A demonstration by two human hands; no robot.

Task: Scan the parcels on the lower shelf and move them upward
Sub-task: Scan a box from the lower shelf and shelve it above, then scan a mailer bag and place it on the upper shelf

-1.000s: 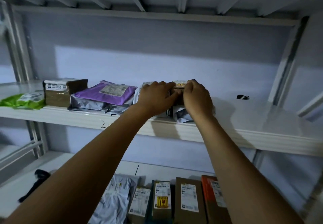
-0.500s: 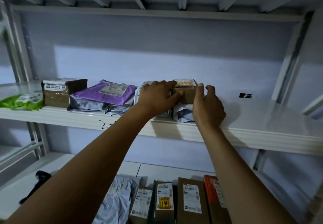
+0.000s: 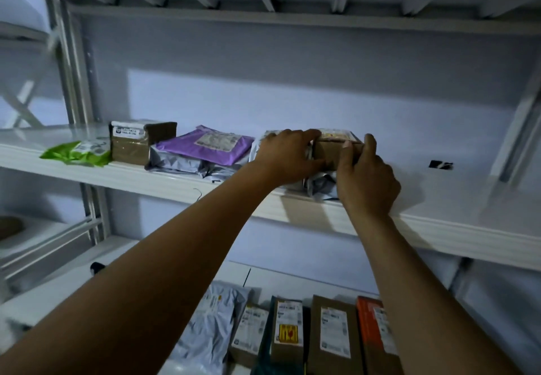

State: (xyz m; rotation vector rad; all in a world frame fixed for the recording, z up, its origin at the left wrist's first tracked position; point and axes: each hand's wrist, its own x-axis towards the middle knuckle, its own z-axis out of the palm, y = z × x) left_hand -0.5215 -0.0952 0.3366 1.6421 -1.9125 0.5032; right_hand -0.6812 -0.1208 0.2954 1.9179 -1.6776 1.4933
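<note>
A small brown cardboard box [image 3: 329,152] with a label on top rests on grey mailer bags [image 3: 320,183] on the upper shelf [image 3: 439,228]. My left hand [image 3: 285,156] grips the box's left side. My right hand [image 3: 366,175] holds its right front corner, thumb and fingers against the box. On the lower shelf [image 3: 292,276] stand several parcels: a grey bag [image 3: 210,328], small labelled boxes [image 3: 287,330], a taller brown box [image 3: 333,336] and an orange box [image 3: 374,333].
Further left on the upper shelf lie a purple mailer [image 3: 205,146] on grey bags, a taped brown box [image 3: 137,143] and a green bag [image 3: 76,155]. A small black item [image 3: 440,165] lies at the right. A black object [image 3: 96,267] sits on the lower shelf's left.
My right hand drew back from the box top, then came in again onto its right front corner. The view shifted right and slightly down. The left hand has stayed on the box.
</note>
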